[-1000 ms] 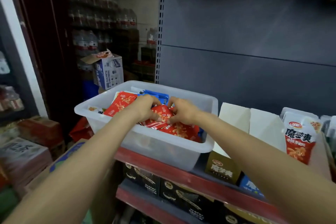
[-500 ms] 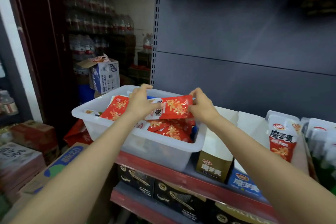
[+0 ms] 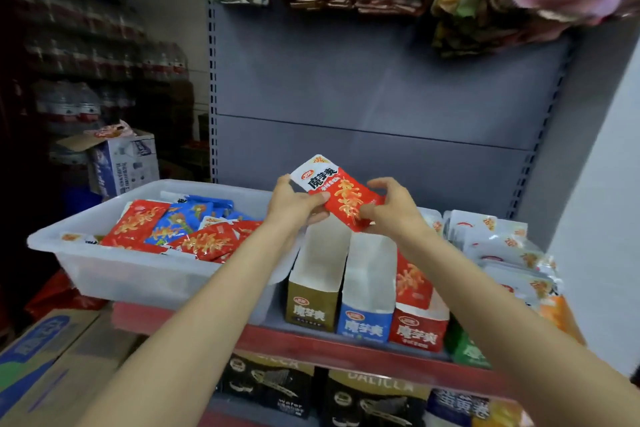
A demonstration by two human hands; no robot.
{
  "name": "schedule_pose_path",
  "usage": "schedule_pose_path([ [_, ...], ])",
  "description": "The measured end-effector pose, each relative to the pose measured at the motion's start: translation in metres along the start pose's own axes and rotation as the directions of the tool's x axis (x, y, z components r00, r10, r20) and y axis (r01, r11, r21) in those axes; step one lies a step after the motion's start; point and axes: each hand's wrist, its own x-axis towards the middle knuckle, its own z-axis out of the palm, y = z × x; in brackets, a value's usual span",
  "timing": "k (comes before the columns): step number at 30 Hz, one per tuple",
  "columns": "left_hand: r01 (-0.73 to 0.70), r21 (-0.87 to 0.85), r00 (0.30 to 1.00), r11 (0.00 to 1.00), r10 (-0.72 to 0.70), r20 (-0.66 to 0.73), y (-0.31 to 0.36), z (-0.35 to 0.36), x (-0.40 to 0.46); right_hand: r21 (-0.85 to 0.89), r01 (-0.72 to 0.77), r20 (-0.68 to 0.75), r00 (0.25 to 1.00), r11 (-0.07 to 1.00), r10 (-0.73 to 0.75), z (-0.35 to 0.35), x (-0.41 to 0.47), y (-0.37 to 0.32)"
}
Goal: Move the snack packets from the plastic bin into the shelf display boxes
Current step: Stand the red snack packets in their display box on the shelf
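Packets are lying heaped in the plastic bin point(image 3: 79, 263), red ones and blue ones mixed, at the left end of the shelf point(image 3: 311, 343). Beside its right wall, the left hand point(image 3: 294, 208) is pinching the white top end of a red snack packet point(image 3: 337, 196), thumb on its face. The packet is hanging tilted in the air, clear of the bin and above the open display boxes. Beneath it the gold box point(image 3: 313, 291) and the blue box point(image 3: 367, 298) are showing bare white insides, while the red box point(image 3: 417, 319) is already carrying at least one red packet upright. Further right, the right hand point(image 3: 391, 210) is gripping the packet's lower red corner between curled fingers and thumb.

Judging by this, the carry step is nearly over and placement is coming. By colour, the packet probably belongs in the red box, so the next move is calling for a shift rightward, turning the packet upright, and sliding it down behind the one already standing there.
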Motion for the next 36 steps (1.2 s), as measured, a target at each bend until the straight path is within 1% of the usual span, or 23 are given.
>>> schedule_pose_path([
  [1, -0.015, -0.018, 0.999, 1.000, 0.016, 0.030, 0.001, 0.009, -0.003, -0.067, 0.022, 0.010, 1.000, 0.998, -0.022, -0.012, 0.000, 0.001],
  [4, -0.076, 0.060, 0.989, 0.995, 0.068, 0.132, 0.004, 0.035, -0.011, -0.235, 0.071, 0.006, 0.997, 0.969, -0.071, -0.049, -0.003, 0.002],
  [7, -0.166, 0.192, 0.960, 0.967, 0.113, 0.257, 0.004, 0.060, -0.018, -0.394, 0.118, 0.034, 0.993, 0.912, -0.114, -0.077, -0.005, 0.000],
  [9, -0.243, 0.302, 0.939, 0.922, 0.146, 0.310, 0.003, 0.073, -0.019, -0.478, 0.151, 0.060, 0.988, 0.865, -0.139, -0.089, -0.004, 0.001],
  [12, -0.336, 0.429, 0.915, 0.838, 0.181, 0.361, 0.002, 0.085, -0.017, -0.519, 0.174, 0.095, 0.985, 0.837, -0.146, -0.102, 0.000, 0.004],
  [14, -0.361, 0.485, 0.903, 0.796, 0.170, 0.394, 0.001, 0.089, -0.017, -0.535, 0.185, 0.120, 0.982, 0.825, -0.143, -0.109, 0.003, 0.005],
  [16, -0.372, 0.535, 0.896, 0.758, 0.144, 0.420, -0.003, 0.092, -0.017, -0.599, 0.218, 0.152, 0.976, 0.771, -0.158, -0.113, 0.007, 0.005],
  [18, -0.379, 0.551, 0.891, 0.744, 0.131, 0.436, -0.007, 0.095, -0.015, -0.675, 0.228, 0.161, 0.974, 0.701, -0.162, -0.115, 0.012, 0.007],
  [21, -0.416, 0.576, 0.873, 0.703, 0.133, 0.469, -0.012, 0.101, -0.011, -0.762, 0.213, 0.121, 0.975, 0.611, -0.188, -0.119, 0.023, 0.016],
  [24, -0.474, 0.627, 0.857, 0.618, 0.161, 0.489, -0.018, 0.105, -0.005, -0.794, 0.211, 0.116, 0.973, 0.570, -0.198, -0.122, 0.030, 0.022],
  [27, -0.503, 0.675, 0.854, 0.539, 0.192, 0.483, -0.027, 0.107, -0.001, -0.833, 0.206, 0.154, 0.978, 0.513, -0.142, -0.122, 0.035, 0.027],
  [29, -0.524, 0.717, 0.850, 0.460, 0.225, 0.477, -0.032, 0.111, -0.001, -0.856, 0.214, 0.188, 0.977, 0.471, -0.103, -0.119, 0.037, 0.032],
  [31, -0.533, 0.754, 0.846, 0.383, 0.258, 0.467, -0.037, 0.115, 0.000, -0.863, 0.226, 0.210, 0.974, 0.451, -0.087, -0.118, 0.039, 0.037],
  [33, -0.525, 0.767, 0.850, 0.370, 0.272, 0.451, -0.038, 0.118, 0.000, -0.853, 0.230, 0.219, 0.972, 0.468, -0.080, -0.120, 0.038, 0.035],
  [36, -0.529, 0.746, 0.847, 0.404, 0.311, 0.432, -0.033, 0.113, 0.002, -0.814, 0.242, 0.220, 0.970, 0.528, -0.106, -0.125, 0.033, 0.029],
])
